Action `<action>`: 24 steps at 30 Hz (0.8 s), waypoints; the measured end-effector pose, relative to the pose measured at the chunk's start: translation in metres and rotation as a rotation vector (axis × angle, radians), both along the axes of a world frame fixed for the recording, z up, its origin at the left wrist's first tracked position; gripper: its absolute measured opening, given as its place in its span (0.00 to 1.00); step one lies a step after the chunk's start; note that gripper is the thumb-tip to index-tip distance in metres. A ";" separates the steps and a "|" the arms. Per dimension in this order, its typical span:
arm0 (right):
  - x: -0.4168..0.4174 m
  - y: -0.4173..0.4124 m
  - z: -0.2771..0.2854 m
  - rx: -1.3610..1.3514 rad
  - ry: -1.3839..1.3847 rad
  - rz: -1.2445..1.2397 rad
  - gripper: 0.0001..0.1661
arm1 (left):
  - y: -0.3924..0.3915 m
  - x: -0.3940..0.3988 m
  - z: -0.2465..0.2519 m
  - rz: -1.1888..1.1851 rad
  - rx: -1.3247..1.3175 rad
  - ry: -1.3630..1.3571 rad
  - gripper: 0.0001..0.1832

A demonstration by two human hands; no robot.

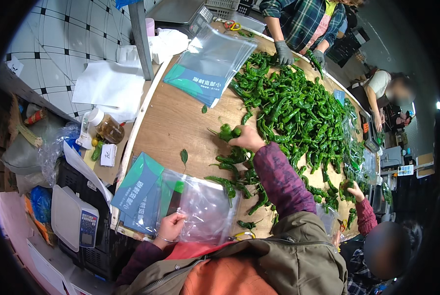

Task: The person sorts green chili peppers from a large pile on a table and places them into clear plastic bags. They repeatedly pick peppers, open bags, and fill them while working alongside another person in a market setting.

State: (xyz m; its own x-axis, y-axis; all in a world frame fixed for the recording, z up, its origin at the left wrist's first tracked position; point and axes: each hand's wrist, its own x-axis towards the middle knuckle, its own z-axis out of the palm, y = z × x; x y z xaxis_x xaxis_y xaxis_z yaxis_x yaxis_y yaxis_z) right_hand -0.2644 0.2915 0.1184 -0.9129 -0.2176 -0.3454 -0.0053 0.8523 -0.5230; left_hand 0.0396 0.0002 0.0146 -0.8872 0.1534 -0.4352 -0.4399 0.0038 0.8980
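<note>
My right hand (248, 138) grips a few green peppers (225, 132) by their upper ends, above the wooden tabletop (161, 136). More loose peppers (238, 158) lie just below that hand, and a large heap of green peppers (297, 107) spreads to its right. My left hand (171, 225) pinches the edge of a clear plastic bag (205, 206) that lies flat near the table's front edge. Beside it rests a stack of printed blue and green bags (137, 191). A second stack of printed bags (201, 79) lies farther back.
Yellow-handled scissors (244, 235) lie by my body. Across the table a co-worker's gloved hand (284, 53) touches the heap; another co-worker's hand (356, 191) holds peppers at right. A digital scale (369, 132) stands at the far right edge, another scale (74, 217) at lower left. A jar (109, 127) stands left.
</note>
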 end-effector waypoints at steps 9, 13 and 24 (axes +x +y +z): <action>0.037 -0.013 -0.006 0.026 0.310 -0.129 0.40 | 0.000 0.001 0.002 0.012 0.009 0.003 0.06; 0.054 0.003 0.024 0.317 -0.038 0.127 0.37 | 0.001 0.000 0.004 0.001 0.004 0.016 0.06; 0.127 -0.030 -0.027 0.400 0.298 0.345 0.40 | -0.007 -0.001 0.018 0.154 -0.175 0.177 0.05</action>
State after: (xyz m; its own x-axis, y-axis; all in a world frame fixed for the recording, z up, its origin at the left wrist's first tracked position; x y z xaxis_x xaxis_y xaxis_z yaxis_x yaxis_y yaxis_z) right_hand -0.1369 0.2615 0.0912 -0.8829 -0.4242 -0.2014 -0.4133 0.9056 -0.0957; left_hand 0.0382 -0.0065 0.0322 -0.9586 -0.0530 -0.2799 -0.2842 0.1105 0.9524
